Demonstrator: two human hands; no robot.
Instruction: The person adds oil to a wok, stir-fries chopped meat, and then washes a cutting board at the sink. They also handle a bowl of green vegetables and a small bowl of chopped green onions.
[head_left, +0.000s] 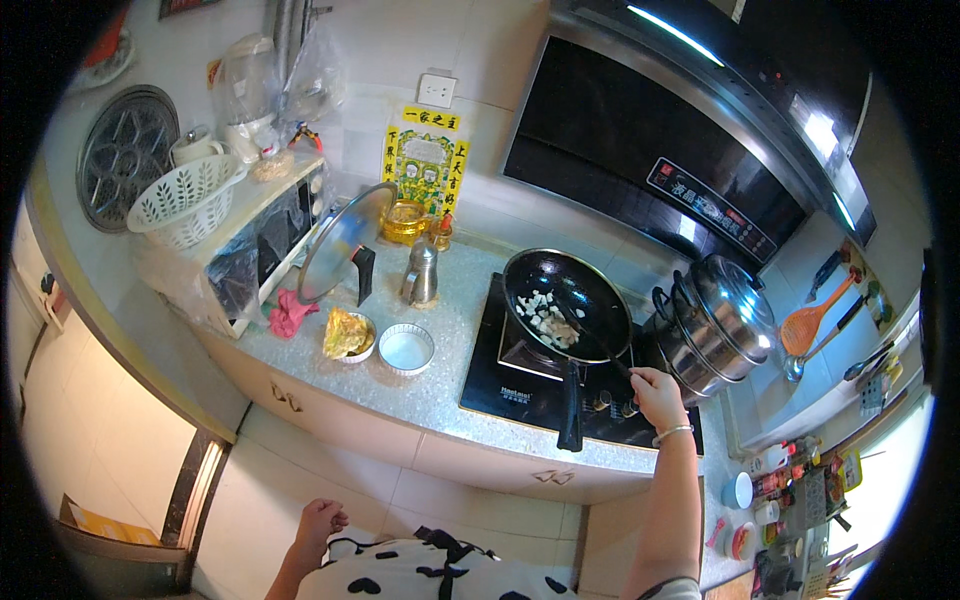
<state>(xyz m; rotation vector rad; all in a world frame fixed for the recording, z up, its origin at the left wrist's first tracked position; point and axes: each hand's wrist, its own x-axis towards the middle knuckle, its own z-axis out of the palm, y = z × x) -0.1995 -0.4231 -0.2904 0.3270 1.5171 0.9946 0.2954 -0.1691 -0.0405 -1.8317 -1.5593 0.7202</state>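
My right hand (657, 396) is closed on the dark handle of a cooking utensil (600, 343), whose far end reaches into a black wok (592, 281). Pale chopped pieces of food (553, 324) lie in the wok's left and lower part. The wok stands on the left burner of a black gas hob (487, 382), its long handle (571, 412) pointing towards me. My left hand (322, 520) hangs in front of my body with its fingers curled, nothing visible in it. On the counter left of the hob are a white ribbed bowl (406, 349) and a bowl holding fried egg (347, 334).
A stacked steel steamer pot (712, 330) stands right of the wok, under the range hood (645, 150). Further left are a metal pitcher (421, 274), a glass lid (341, 240) stood on edge and a pink cloth (290, 313). Jars and bottles (772, 480) crowd the right counter.
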